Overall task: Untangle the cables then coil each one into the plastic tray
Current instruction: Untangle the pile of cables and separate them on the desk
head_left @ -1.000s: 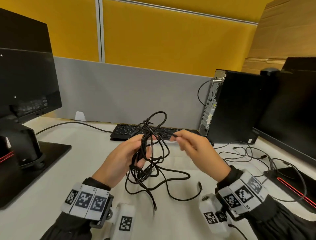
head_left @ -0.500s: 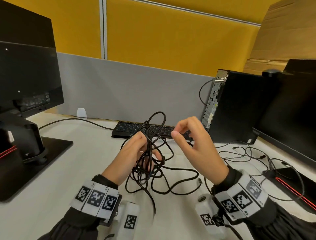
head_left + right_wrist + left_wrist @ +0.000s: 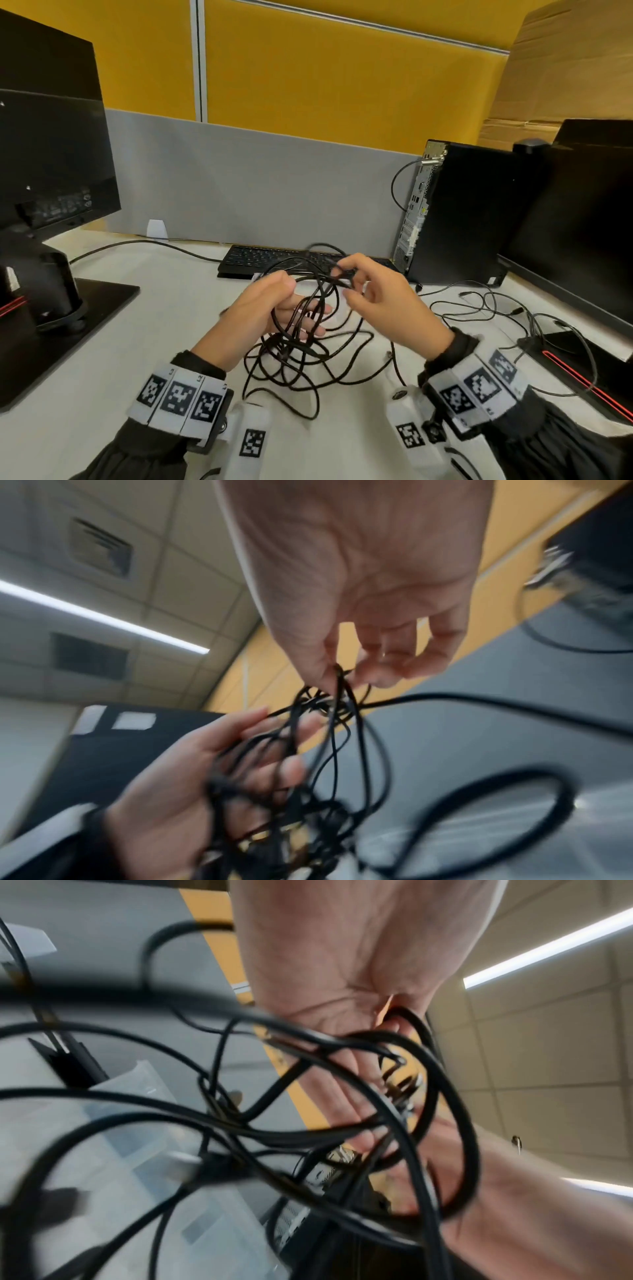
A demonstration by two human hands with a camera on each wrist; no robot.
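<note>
A tangle of thin black cables hangs from my hands over the white desk; its lower loops lie on the surface. My left hand holds the bundle, thumb on top, with loops draped over its outstretched fingers. Just to the right, my right hand pinches a strand at the top of the tangle between thumb and fingertips. In the left wrist view the cables wrap around my fingers, and a clear plastic tray lies blurred below them.
A black keyboard sits just behind my hands. A PC tower and a monitor stand at the right, another monitor on its base at the left. More loose cables trail over the desk at the right.
The tall loop above the bundle has come down. My right hand has closed in on the top of the tangle and pinched a strand. My left fingers have spread out under the loops.
</note>
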